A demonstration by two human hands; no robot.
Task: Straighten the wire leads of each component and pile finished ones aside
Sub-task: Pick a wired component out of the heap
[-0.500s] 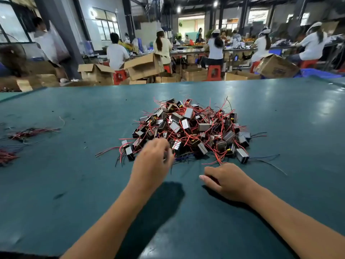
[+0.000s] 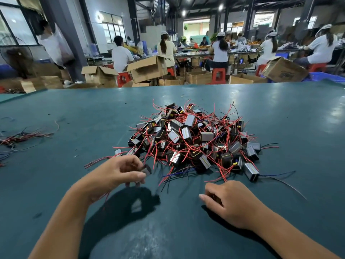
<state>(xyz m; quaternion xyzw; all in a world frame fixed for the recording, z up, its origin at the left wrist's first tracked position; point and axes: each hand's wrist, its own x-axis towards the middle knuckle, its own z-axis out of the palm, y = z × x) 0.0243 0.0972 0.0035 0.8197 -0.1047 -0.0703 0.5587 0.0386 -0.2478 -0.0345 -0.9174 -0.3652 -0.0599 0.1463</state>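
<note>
The left hand [image 2: 119, 172] is raised off the worktop [image 2: 74, 113], fingers curled round one component [image 2: 146, 169]; it is blurred and half hidden by the fingers, so its leads are hard to trace. Half a second ago this hand reached into the pile [image 2: 194, 141] knuckles-up. The right hand [image 2: 229, 200] rests near the front edge as before, fingers loosely curled, apparently holding nothing. Finished ones [image 2: 24, 137] lie at the left edge, partly cut off.

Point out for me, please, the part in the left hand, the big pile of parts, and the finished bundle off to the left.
part [image 2: 147, 169], head view: on its grey body, beside the fingertips.
pile of parts [image 2: 194, 139], head view: on a grey part mid-heap.
finished bundle [image 2: 24, 136], head view: on its red wires.
</note>
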